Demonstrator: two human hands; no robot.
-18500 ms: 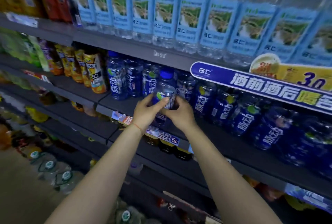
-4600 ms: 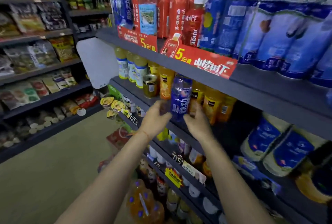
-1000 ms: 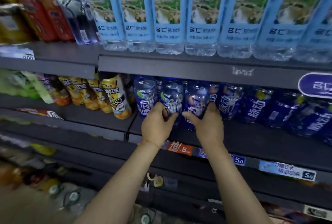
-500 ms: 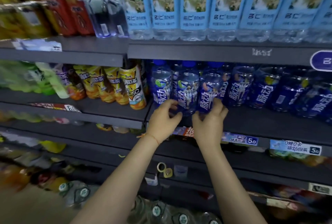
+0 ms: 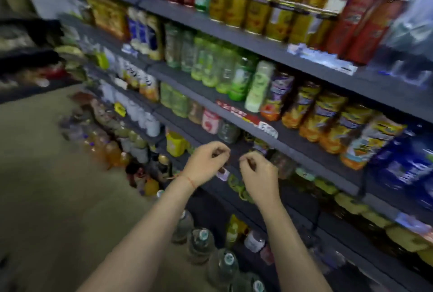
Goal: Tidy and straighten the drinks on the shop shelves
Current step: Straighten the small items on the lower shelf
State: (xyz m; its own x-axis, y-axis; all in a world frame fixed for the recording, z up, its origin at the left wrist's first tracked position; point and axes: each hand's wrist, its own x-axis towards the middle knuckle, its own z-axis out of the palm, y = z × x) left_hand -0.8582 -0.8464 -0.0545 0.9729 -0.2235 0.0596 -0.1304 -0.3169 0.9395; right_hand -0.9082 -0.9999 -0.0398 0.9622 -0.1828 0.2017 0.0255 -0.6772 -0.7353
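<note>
Shelves [image 5: 304, 151] with green bottles [image 5: 210, 66]

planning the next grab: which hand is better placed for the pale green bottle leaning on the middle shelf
Right, probably. The right hand is below the tilted pale green bottle, nearer than the left hand. Both hands hang loosely curled, holding nothing.

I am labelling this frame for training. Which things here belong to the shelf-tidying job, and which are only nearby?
Job:
left hand
right hand
green bottles
orange drink bottles
blue bottles

Nearby:
large water jugs on the floor
snack shelves, far left
</note>
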